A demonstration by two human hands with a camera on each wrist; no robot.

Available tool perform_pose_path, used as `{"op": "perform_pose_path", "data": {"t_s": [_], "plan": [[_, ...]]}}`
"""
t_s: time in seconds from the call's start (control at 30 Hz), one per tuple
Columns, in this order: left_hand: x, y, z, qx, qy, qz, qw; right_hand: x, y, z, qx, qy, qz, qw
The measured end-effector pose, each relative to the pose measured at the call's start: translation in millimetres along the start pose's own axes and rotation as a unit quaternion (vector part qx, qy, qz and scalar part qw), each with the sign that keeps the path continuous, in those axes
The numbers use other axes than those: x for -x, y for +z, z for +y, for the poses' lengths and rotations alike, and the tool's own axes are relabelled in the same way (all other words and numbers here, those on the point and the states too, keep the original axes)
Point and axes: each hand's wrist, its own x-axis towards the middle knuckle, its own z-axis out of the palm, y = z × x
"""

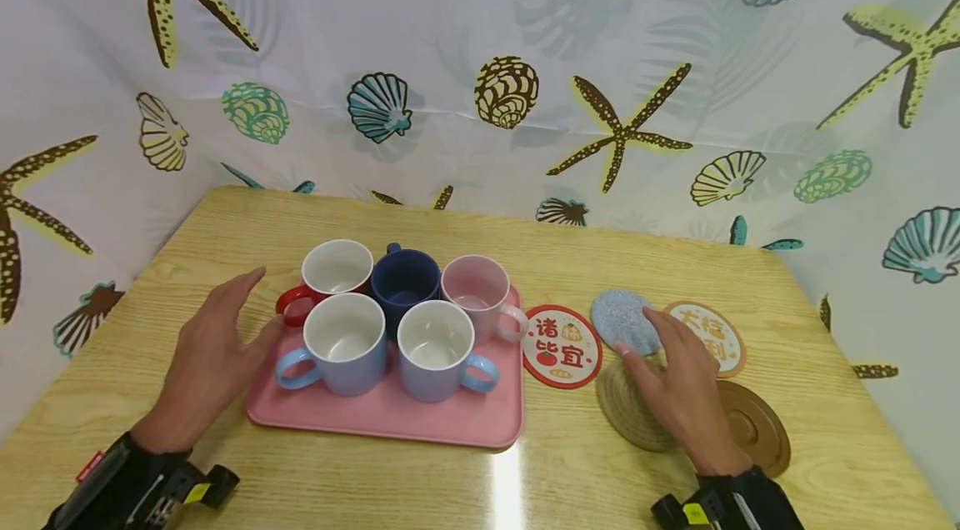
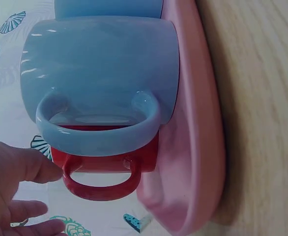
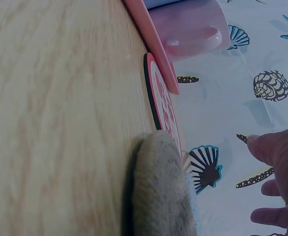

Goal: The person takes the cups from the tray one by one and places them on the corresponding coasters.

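My left hand [image 1: 213, 355] hovers at the left of a pink tray [image 1: 390, 423], thumb near the handle of the red mug [image 2: 102, 169], fingers spread and holding nothing. Beside the red mug in the back row are a navy mug [image 1: 405, 284] and a pink mug [image 1: 480, 301]. Two light blue mugs, left [image 1: 347, 355] and right [image 1: 435, 359], make up the front row. My right hand [image 1: 682, 384] is above the coasters with fingers apart, gripping nothing. Partly beneath it in the head view lie a grey-blue coaster [image 1: 622, 317] and a woven tan coaster [image 1: 630, 409].
A red-rimmed coaster [image 1: 562, 347] with printed characters lies against the tray's right side. Further right are an orange-rimmed coaster [image 1: 720, 334] and a brown round coaster [image 1: 761, 430], partly hidden by my right hand. A patterned cloth [image 1: 450, 30] hangs behind the wooden table [image 1: 360, 484].
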Motion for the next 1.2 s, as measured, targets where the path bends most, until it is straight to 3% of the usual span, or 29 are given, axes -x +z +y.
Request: {"op": "perform_pose_path", "data": {"t_s": [0.1,0.27,0.5,0.57,0.7,0.8,1.0,1.07,1.2], "plan": [[0.5,-0.5,1.8,0.013,0.008,0.012,0.9998,1.8,-1,0,0.003,0.003,0.000,1.0000],[-0.8,2.1,5.2,0.040,0.008,0.002,0.9992,3.0,-3,-1,0.010,0.016,-0.006,0.9998],[-11.9,10.4,3.0,0.068,-0.035,-0.055,0.9956,3.2,-3,-2,0.000,0.019,-0.011,0.9997],[-16.1,11.7,-0.4,0.071,-0.036,-0.083,0.9933,3.0,-3,-3,0.000,0.018,-0.010,0.9998],[-23.3,14.3,-3.8,0.095,-0.051,-0.155,0.9820,2.7,-1,-4,0.000,0.014,-0.002,0.9999],[-24.5,16.1,-3.5,0.132,-0.076,-0.181,0.9717,3.4,0,-4,-0.002,0.011,0.001,0.9999],[-22.9,20.8,2.1,0.198,-0.110,-0.183,0.9568,5.1,0,-3,-0.001,0.012,0.010,0.9999],[-20.9,21.5,3.9,0.204,-0.110,-0.172,0.9576,4.9,0,-3,0.002,0.012,0.010,0.9999],[-14.3,20.7,7.4,0.191,-0.108,-0.133,0.9665,4.0,-1,-5,0.003,0.008,0.012,0.9999]]}}
